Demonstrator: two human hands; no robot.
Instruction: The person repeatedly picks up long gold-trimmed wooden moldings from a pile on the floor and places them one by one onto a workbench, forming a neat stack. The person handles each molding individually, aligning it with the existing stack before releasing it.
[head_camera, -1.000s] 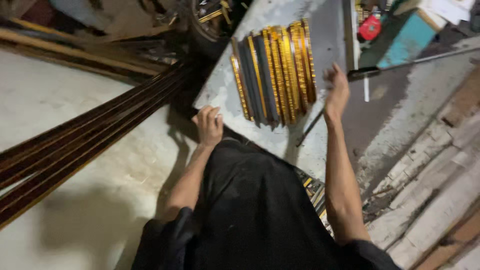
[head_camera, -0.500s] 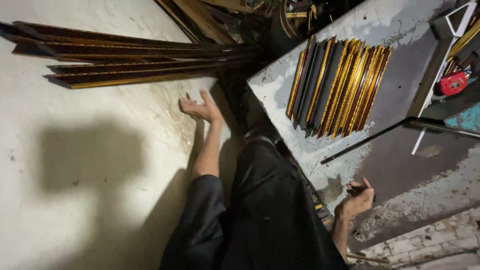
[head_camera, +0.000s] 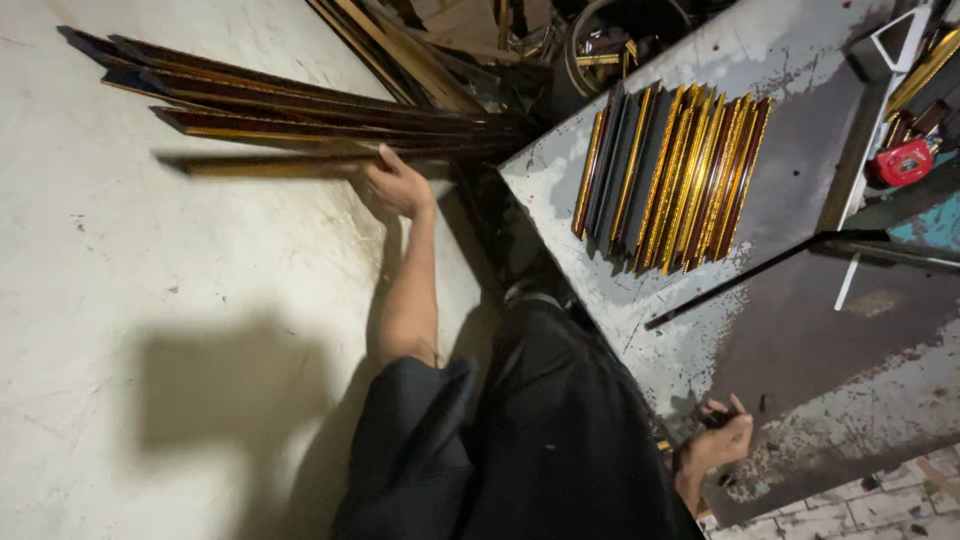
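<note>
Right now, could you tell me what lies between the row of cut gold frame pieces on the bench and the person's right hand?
In the head view, a long thin dark rod lies across the grey bench between the cut frame pieces and the right hand.

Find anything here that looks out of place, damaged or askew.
The worktable has badly worn, patchy paint. One thin dark rod lies slanted across it, apart from the neat row of gold frame strips. Nothing looks spilled.

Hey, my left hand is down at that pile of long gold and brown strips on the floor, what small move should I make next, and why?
Probably close the left hand firmly round the lowest long strip and draw it clear. That strip looks blurred and sits apart from the pile of long strips, and the hand is at its end. The right hand rests on the edge of the grey bench, which should steady you.
</note>
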